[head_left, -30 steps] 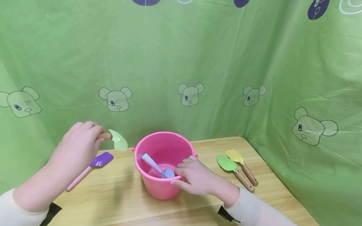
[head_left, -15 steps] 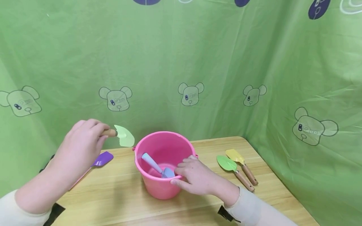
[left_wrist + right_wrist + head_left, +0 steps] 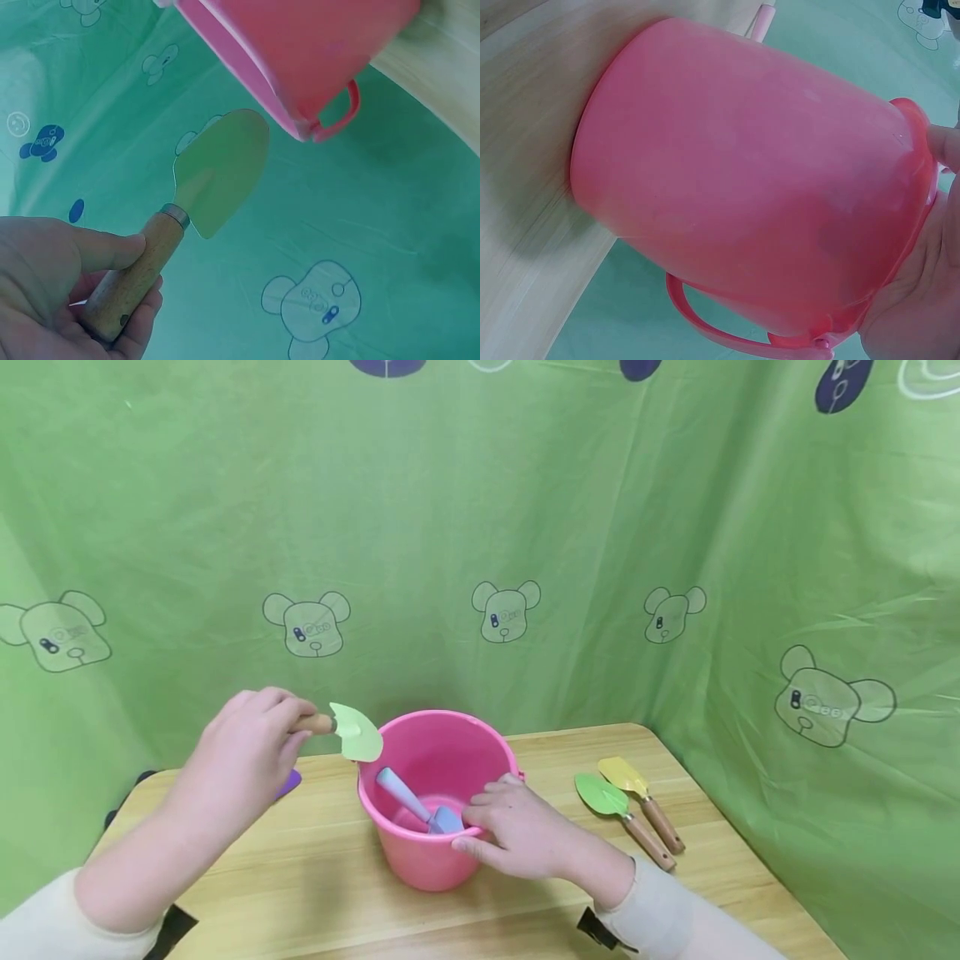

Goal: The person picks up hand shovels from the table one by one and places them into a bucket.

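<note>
My left hand (image 3: 251, 739) grips the wooden handle of a small trowel with a pale green blade (image 3: 358, 733), raised above the table. In the head view the blade overlaps the left rim of a pink bucket (image 3: 427, 864); the left wrist view shows the trowel (image 3: 225, 169) beside the bucket's mouth. My right hand (image 3: 525, 831) holds the bucket's near right rim, thumb outside and fingers over the edge. Inside the bucket, a small light blue shovel (image 3: 408, 797) leans with its handle toward the left wall.
On the table's right side lie a green trowel (image 3: 602, 794) and a yellow trowel (image 3: 624, 774), both wooden-handled. A purple shovel (image 3: 288, 782) is mostly hidden behind my left arm. Green curtain (image 3: 420, 527) hangs behind and along the right of the wooden table (image 3: 360, 902).
My left hand has carried the pale green trowel rightward to the bucket's left rim, and its arm now covers most of the purple shovel. The right hand and bucket have stayed put.
</note>
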{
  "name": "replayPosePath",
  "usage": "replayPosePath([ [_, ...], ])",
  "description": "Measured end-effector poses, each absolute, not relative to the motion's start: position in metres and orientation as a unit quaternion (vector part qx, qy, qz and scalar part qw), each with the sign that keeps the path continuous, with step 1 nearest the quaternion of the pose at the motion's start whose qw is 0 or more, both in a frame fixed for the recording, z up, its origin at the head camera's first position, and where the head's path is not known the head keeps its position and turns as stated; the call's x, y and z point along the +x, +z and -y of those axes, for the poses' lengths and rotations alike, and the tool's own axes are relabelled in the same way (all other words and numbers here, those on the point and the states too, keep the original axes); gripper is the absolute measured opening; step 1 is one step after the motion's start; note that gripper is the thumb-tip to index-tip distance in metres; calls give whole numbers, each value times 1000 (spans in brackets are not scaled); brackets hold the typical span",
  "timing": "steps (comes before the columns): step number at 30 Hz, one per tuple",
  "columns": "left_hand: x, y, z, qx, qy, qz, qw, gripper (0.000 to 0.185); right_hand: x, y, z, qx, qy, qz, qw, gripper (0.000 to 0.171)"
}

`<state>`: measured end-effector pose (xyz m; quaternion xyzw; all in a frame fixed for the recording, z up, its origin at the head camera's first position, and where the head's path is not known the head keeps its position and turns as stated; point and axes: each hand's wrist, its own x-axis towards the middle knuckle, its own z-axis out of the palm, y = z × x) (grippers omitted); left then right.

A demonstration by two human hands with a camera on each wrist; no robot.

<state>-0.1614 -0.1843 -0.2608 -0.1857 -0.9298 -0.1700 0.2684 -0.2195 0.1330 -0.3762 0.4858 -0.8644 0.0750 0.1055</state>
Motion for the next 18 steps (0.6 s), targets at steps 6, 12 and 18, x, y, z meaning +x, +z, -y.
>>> replayPosePath([
  [6,-165,-267,173,-188,-182,929,263,19,-219,-377,-133,483,77,866,102,40],
  [12,-168,-272,163,-190,-194,928,255,18,-219,-377,-133,483,77,866,101,41],
  [18,-172,-279,159,-186,-202,929,248,21,-219,-377,-133,483,80,866,99,41],
])
